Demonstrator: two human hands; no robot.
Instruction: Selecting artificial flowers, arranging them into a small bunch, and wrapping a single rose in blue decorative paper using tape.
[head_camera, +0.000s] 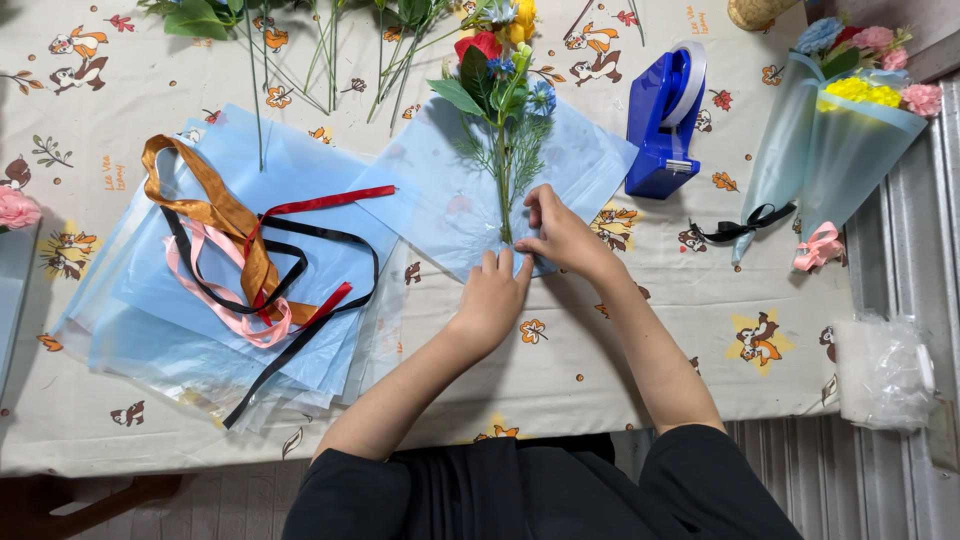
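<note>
Flower bunch (502, 95) laid on blue wrapping sheet (440, 200) | left hand (492, 300), right hand (562, 236) pinch sheet's lower corner at stems | unwrapped, ribbons (250, 260) unused

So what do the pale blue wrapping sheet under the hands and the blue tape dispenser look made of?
Pale blue wrapping sheet: probably thin matte plastic film or waxed tissue; semi-translucent, the stems show through.
Blue tape dispenser: hard moulded plastic, glossy, with highlights on its edges.

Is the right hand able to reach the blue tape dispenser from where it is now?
Probably yes. The right hand rests on the light blue wrapping sheet near the flower stems, and the tape dispenser stands just beyond the sheet's edge on that side, with only bare tablecloth between.
</note>
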